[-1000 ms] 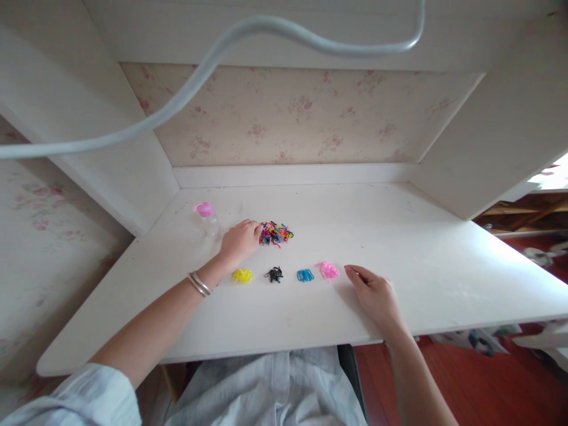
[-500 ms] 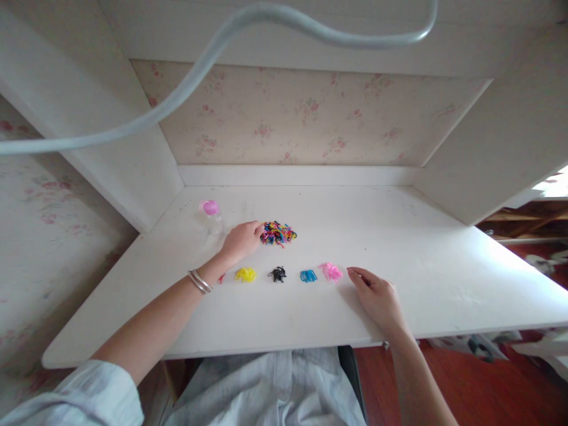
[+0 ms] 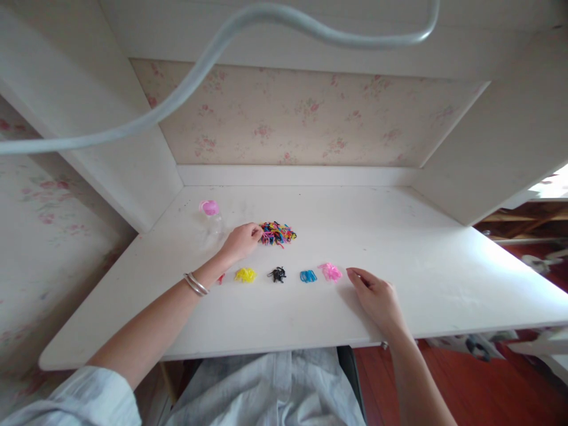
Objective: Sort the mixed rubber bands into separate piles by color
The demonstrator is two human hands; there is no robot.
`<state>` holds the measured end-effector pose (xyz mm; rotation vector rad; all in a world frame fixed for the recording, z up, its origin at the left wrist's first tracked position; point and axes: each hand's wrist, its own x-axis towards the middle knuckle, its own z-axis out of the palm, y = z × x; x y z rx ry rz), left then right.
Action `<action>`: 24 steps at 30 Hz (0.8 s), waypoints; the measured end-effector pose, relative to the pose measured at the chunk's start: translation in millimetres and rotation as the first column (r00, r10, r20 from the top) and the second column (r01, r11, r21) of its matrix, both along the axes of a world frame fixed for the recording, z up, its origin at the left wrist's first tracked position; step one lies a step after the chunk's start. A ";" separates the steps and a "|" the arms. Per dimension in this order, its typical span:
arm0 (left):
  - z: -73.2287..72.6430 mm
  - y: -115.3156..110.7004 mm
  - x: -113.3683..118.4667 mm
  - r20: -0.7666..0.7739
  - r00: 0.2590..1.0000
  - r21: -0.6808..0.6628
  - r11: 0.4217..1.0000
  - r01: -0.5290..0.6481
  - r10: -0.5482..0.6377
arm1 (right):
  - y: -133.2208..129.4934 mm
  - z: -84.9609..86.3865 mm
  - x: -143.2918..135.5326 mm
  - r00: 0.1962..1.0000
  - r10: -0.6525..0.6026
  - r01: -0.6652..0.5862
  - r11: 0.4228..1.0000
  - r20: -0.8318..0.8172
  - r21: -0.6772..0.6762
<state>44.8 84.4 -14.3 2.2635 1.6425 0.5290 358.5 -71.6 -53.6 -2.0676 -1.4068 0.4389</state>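
At the left edge of a mixed pile of small colourful rubber bands [image 3: 278, 234], my left hand [image 3: 243, 239] has its fingertips pinched together. A pink band shows at those fingertips. My right hand [image 3: 375, 296] rests on the desk with thumb and fingers drawn together, just right of a pink heap of bands [image 3: 331, 272]; nothing shows in it. Along the same row lie blue bands [image 3: 307, 276], black bands [image 3: 277, 274] and yellow bands [image 3: 245, 274]. Red bands [image 3: 221, 278] are mostly hidden behind my left wrist.
A clear container [image 3: 215, 225] with a pink lid [image 3: 209, 207] is on the white desk [image 3: 355, 219], behind my left hand. Side panels and a back wall enclose the desk. A pale cable or tube [image 3: 266, 12] crosses the top of the view.
My left hand has shifted very slightly left at the edge of the mixed pile, and a pink band now shows at its fingertips. My right hand stays where it was.
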 end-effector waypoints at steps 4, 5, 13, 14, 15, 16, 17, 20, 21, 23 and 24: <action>0.0 -3.2 -0.9 0.028 1.000 -0.015 1.000 0.006 -0.005 | -1.3 2.3 -1.2 1.000 -0.001 0.001 0.999 0.002 0.039; 0.9 -4.4 -0.9 0.037 0.999 -0.016 1.000 0.008 -0.008 | -1.8 4.1 -2.4 1.000 -0.010 0.010 0.999 0.004 0.053; 12.6 -26.4 7.4 0.110 0.991 0.019 0.997 0.074 -0.076 | 6.5 43.0 -63.0 0.979 0.178 -0.195 0.956 0.098 0.219; 13.5 -31.1 9.1 0.128 0.988 0.031 0.996 0.087 -0.090 | 10.6 48.2 -75.4 0.969 0.232 -0.246 0.945 0.091 0.215; 14.4 -36.3 10.6 0.146 0.983 0.043 0.994 0.105 -0.110 | 15.0 52.6 -87.4 0.956 0.280 -0.293 0.934 0.088 0.206; 15.5 -41.7 11.7 0.160 0.978 0.052 0.991 0.126 -0.133 | 19.4 56.1 -98.4 0.946 0.309 -0.323 0.925 0.097 0.201; 16.8 -47.2 12.2 0.170 0.973 0.056 0.987 0.151 -0.158 | 23.4 58.5 -108.2 0.938 0.329 -0.345 0.918 0.110 0.196; 21.9 -64.2 9.8 0.162 0.964 0.048 0.978 0.204 -0.209 | 30.2 60.3 -128.4 0.922 0.362 -0.385 0.896 0.137 0.221; 23.7 -69.6 8.0 0.155 0.964 0.044 0.977 0.211 -0.215 | 30.1 59.5 -132.2 0.916 0.377 -0.401 0.886 0.139 0.235; 26.7 -79.4 4.3 0.143 0.965 0.036 0.976 0.216 -0.219 | 26.6 57.0 -136.4 0.901 0.411 -0.434 0.865 0.140 0.252; 27.7 -83.6 2.8 0.137 0.965 0.029 0.975 0.220 -0.222 | 23.5 55.7 -137.2 0.897 0.421 -0.443 0.860 0.139 0.252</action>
